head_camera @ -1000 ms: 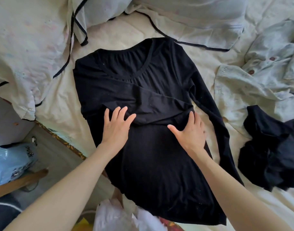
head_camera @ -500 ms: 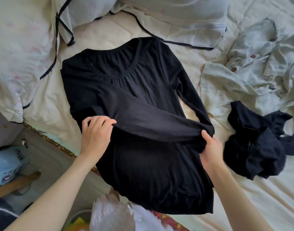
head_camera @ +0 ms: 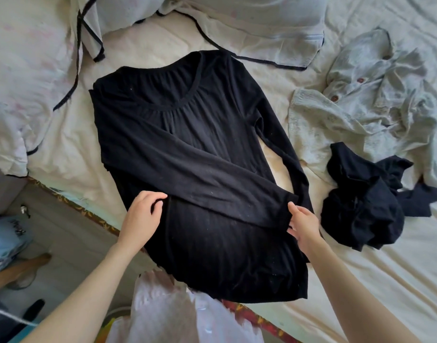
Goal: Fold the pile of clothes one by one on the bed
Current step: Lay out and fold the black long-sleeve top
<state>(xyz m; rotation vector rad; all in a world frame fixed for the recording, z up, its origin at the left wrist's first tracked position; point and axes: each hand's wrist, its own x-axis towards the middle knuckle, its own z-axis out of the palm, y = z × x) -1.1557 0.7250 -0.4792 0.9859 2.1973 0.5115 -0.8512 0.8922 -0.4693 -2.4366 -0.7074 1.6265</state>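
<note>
A black long-sleeved top (head_camera: 192, 134) lies flat on the cream bed sheet (head_camera: 385, 280), neckline away from me. One sleeve (head_camera: 200, 177) is folded slantwise across the body, its cuff at the right. My left hand (head_camera: 143, 216) has its fingers curled on that sleeve's lower edge near the top's left side. My right hand (head_camera: 302, 224) pinches the cuff between thumb and fingers. The other sleeve (head_camera: 286, 154) runs straight down the right side.
A crumpled black garment (head_camera: 361, 206) and a pale grey buttoned garment (head_camera: 361, 107) lie to the right. Pillows (head_camera: 249, 28) sit at the back and left. The bed edge (head_camera: 88, 214) runs slantwise at left, with floor and a blue bag (head_camera: 4, 238) below. A white plastic bag (head_camera: 175, 308) is near me.
Both hands went from pressing flat on the top to gripping the folded sleeve, lifting it, pulling it straighter across the body, and laying it down.
</note>
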